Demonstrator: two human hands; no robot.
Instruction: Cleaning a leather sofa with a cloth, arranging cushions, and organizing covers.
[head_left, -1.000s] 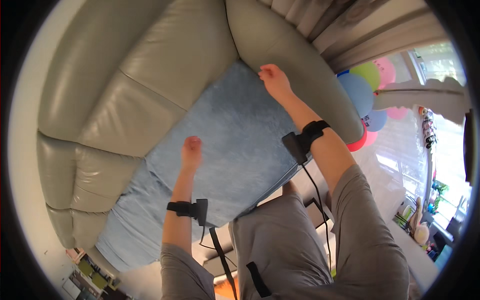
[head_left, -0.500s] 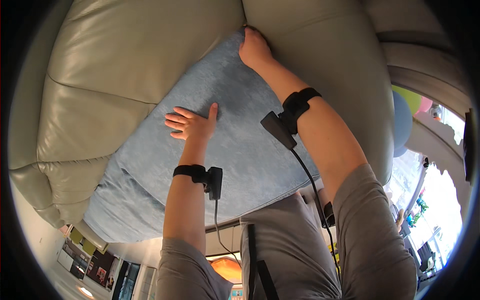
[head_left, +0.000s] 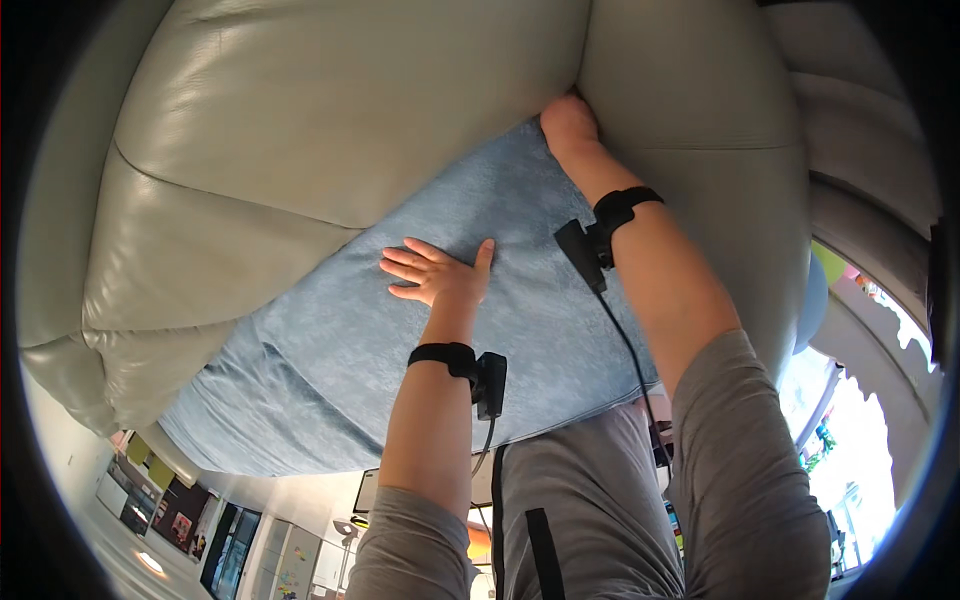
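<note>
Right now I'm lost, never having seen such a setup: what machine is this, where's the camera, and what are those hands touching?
There's no robot here, just a bare-handed person. A wide camera worn on the head looks down, so straight edges bend. Each forearm carries a black strap with a small box and a cable. The left hand lies spread and empty, palm down, on the blue fabric over the seat of a grey-green sofa. The right hand is in the corner where backrest and armrest meet; its fingers are hidden, so I can't say whether they grip anything.
</note>
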